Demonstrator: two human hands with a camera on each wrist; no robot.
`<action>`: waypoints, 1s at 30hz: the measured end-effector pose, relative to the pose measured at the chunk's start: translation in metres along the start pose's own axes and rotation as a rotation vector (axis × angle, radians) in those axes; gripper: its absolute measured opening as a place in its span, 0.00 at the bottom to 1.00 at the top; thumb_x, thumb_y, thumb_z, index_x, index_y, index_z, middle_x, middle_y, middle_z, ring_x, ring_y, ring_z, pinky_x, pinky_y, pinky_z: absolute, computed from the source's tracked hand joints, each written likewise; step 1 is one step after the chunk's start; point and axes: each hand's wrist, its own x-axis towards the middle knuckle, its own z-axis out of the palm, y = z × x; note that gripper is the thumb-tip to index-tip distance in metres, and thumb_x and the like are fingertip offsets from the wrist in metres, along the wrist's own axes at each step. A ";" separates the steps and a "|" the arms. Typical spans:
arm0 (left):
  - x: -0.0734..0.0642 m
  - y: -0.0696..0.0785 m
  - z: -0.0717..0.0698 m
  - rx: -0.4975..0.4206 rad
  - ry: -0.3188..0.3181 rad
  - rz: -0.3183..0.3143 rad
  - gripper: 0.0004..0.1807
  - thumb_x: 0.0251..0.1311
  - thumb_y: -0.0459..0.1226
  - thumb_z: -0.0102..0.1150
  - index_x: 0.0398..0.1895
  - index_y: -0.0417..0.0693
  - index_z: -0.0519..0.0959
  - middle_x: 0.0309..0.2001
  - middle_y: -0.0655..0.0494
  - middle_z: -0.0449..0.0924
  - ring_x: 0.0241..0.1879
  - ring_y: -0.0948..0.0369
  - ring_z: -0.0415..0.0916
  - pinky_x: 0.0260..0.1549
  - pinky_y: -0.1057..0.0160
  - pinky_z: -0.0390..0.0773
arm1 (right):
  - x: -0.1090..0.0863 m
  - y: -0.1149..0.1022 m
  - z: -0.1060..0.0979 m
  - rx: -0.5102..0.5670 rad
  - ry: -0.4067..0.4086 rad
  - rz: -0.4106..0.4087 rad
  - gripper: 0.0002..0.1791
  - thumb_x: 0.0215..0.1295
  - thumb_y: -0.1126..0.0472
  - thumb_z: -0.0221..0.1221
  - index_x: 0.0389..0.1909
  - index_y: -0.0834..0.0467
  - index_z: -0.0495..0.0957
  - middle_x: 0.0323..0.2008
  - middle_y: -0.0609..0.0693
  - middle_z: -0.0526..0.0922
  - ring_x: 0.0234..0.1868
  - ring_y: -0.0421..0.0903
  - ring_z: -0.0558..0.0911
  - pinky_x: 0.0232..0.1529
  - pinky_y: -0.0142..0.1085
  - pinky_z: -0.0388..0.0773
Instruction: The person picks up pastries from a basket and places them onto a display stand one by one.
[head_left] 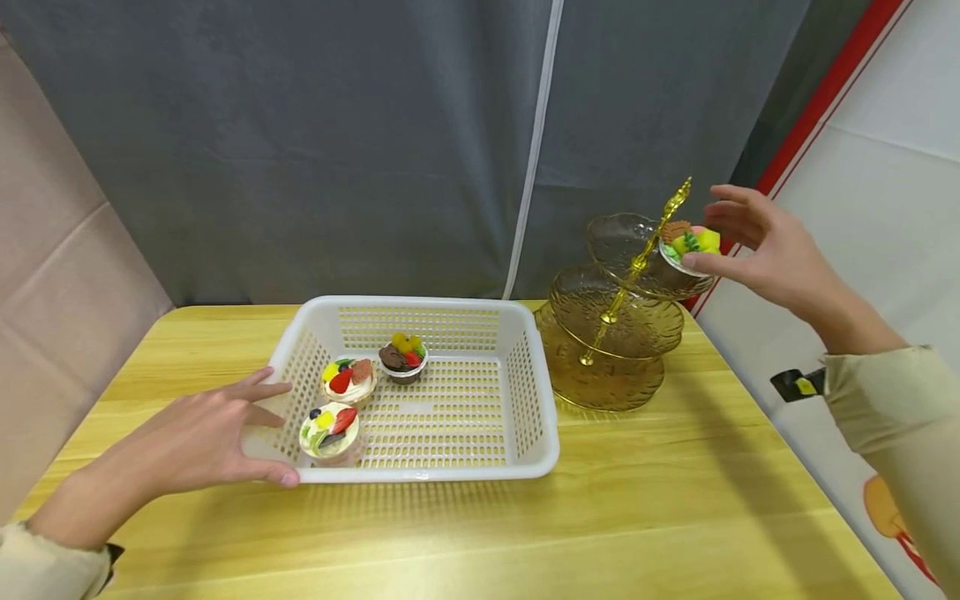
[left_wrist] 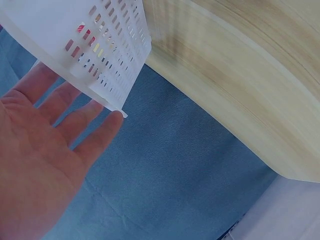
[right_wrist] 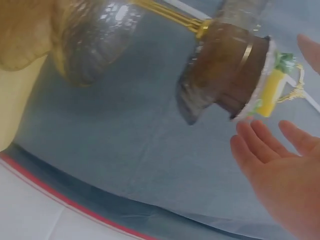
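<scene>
On the top tier of a three-tier amber glass stand [head_left: 618, 325] sits a cupcake [head_left: 701, 242] with yellow fruit, a green sprig and a biscuit on top. My right hand [head_left: 780, 250] is spread beside it; in the right wrist view the fingers [right_wrist: 265, 145] are straight and the cupcake stands apart from the palm. With relaxed fingers, my left hand [head_left: 202, 433] rests at the left rim of a white plastic basket [head_left: 420, 475]. Inside the basket are a chocolate cupcake [head_left: 403, 358], a strawberry-topped tart [head_left: 350, 383] and a cream cupcake [head_left: 330, 433].
The basket and the stand share a wooden table [head_left: 645, 508], the stand close to the basket's right side. A gold rod [head_left: 637, 262] rises through the tiers. Behind hangs a grey curtain [head_left: 337, 150], and a white panel [head_left: 892, 208] borders the right.
</scene>
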 end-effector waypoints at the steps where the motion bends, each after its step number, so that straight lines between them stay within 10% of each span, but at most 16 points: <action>1: 0.000 0.000 0.000 -0.001 -0.002 -0.002 0.41 0.37 0.76 0.63 0.36 0.51 0.89 0.58 0.49 0.80 0.64 0.40 0.69 0.36 0.43 0.80 | 0.000 -0.002 -0.001 0.006 0.006 -0.004 0.45 0.63 0.60 0.67 0.77 0.44 0.54 0.72 0.55 0.64 0.72 0.48 0.65 0.56 0.18 0.63; 20: 0.000 -0.001 0.000 0.000 -0.006 -0.006 0.41 0.37 0.76 0.63 0.37 0.51 0.89 0.59 0.49 0.80 0.64 0.40 0.69 0.36 0.43 0.80 | 0.012 -0.060 0.007 0.077 0.089 -0.165 0.49 0.56 0.65 0.71 0.76 0.45 0.58 0.75 0.45 0.60 0.76 0.39 0.56 0.74 0.35 0.47; 30: -0.001 -0.001 0.000 -0.003 -0.010 -0.011 0.41 0.37 0.76 0.63 0.37 0.51 0.89 0.59 0.49 0.80 0.65 0.40 0.69 0.36 0.43 0.80 | 0.020 -0.084 0.025 0.043 -0.019 -0.256 0.51 0.56 0.62 0.72 0.77 0.43 0.56 0.77 0.44 0.57 0.76 0.38 0.54 0.74 0.40 0.48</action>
